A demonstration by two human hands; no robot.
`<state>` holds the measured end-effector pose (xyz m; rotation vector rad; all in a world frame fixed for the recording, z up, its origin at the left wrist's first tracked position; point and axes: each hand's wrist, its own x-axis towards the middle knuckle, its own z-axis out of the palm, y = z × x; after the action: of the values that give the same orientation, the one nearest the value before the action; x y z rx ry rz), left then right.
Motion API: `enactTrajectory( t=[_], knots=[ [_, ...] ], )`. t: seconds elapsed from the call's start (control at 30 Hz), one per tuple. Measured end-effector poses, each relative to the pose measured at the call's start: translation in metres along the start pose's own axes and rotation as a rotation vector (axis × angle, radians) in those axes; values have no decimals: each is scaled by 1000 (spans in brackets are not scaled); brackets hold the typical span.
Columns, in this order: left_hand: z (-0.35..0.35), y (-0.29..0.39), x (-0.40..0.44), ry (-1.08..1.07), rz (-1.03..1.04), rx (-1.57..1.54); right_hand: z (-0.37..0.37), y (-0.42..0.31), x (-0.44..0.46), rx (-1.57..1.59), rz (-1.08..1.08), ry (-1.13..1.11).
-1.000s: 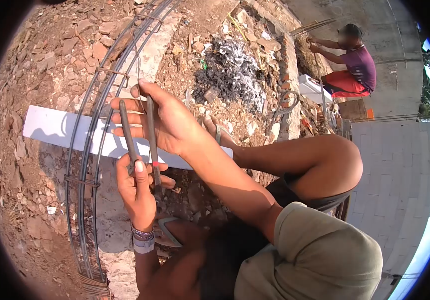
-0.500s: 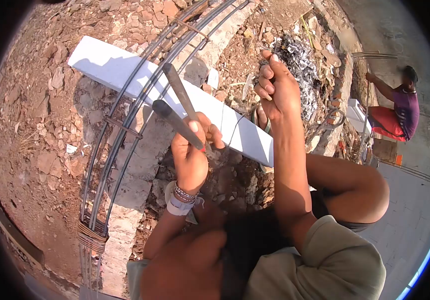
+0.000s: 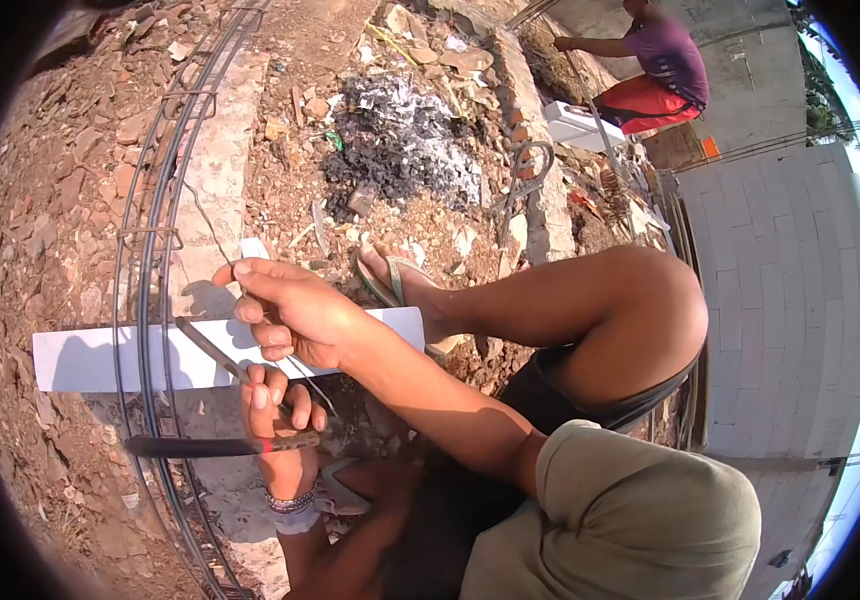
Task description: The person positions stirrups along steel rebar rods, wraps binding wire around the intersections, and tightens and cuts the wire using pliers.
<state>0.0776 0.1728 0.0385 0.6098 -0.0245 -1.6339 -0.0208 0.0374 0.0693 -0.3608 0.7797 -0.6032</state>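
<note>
My left hand, with a beaded bracelet and a pale band at the wrist, is closed round dark long-handled pincers. Their two handles are spread apart and point left; the head lies by my fingers. Just above it, my right hand pinches a thin wire, which runs up and left from the fingertips; another wire length hangs below the palm. Both hands are beside a curved cage of dark steel bars tied with wire stirrups. Under the bars lies a long white board.
Beyond my foot is a grey ash heap on rubble. A low brick edge runs past it. Another person sits back right near a white block and a grey block wall.
My right hand went from beside the pincers out to the right, then came back above my left hand, now pinching wire. The pincers' handles have swung left and spread wider. The view has shifted.
</note>
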Motion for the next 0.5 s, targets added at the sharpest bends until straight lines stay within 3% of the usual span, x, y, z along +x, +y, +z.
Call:
enactTrajectory(
  t=[0.13,0.27,0.3,0.4,0.43,0.5],
  knots=[
    [-13,15,1,-87,-174,22,-19,-15,-14,-90,-195,196],
    [5,18,2,109,-214,203,-38,-32,-12,-277,-510,417],
    [9,12,7,258,-146,409,-35,-37,-14,-204,-567,441],
    [27,2,12,489,35,549,-27,-55,-21,-28,-689,461],
    [27,6,7,448,17,525,-25,-61,-27,6,-707,443],
    [27,10,6,257,129,973,-20,-71,-37,34,-739,439]
  ],
)
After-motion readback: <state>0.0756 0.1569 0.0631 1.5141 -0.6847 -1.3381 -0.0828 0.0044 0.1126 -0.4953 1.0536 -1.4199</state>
